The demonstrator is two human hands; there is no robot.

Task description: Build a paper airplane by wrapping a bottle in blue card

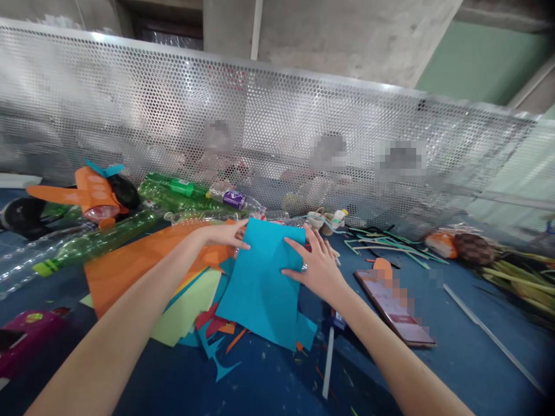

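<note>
A sheet of blue paper (266, 283) is held up in front of me, its top edge curving over and its lower part hanging slanted. My left hand (228, 236) pinches its upper left edge, with some fingers hidden behind. On the right side, my right hand (318, 263) grips the sheet; two fingertips press on its front, and a ring shows on one finger. Whatever is behind the paper is mostly hidden. Beneath it lie orange paper (125, 266), pale green paper (191, 312) and blue paper scraps (212, 346).
Green plastic bottles (117, 240) and a bottle with a purple label (234, 199) lie at the back left, near an orange paper-and-bottle airplane (93, 193). A phone (396, 309) rests at right, beside a white strip (489, 335). A perforated metal panel (277, 127) stands behind.
</note>
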